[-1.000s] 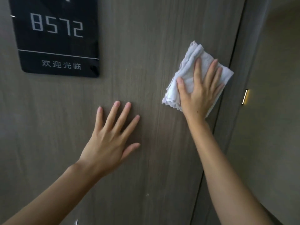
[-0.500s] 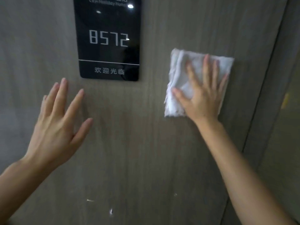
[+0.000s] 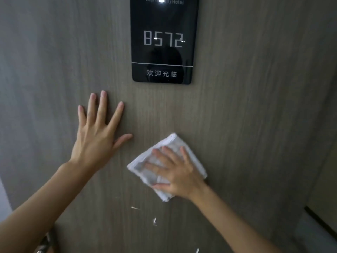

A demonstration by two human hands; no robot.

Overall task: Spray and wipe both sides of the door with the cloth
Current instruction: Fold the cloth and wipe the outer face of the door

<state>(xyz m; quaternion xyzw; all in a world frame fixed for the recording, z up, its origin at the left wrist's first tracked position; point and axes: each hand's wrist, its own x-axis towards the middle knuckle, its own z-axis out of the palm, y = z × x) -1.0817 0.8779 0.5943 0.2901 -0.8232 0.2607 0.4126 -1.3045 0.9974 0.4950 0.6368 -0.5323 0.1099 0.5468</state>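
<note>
Below the black glass number plate [image 3: 161, 41] marked 8572, on the grey-brown wood-grain door [image 3: 246, 106]: folded white cloth [image 3: 184, 146], pressed flat under the right hand [image 3: 179, 173], fingers spread. Left hand [image 3: 98, 134], fingers straight and apart, lies flat against door, beside cloth.

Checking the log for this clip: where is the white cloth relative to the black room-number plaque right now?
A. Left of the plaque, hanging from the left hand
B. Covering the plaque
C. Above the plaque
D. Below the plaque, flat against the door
D: the right hand presses the cloth flat on the door, well below the plaque.
</note>
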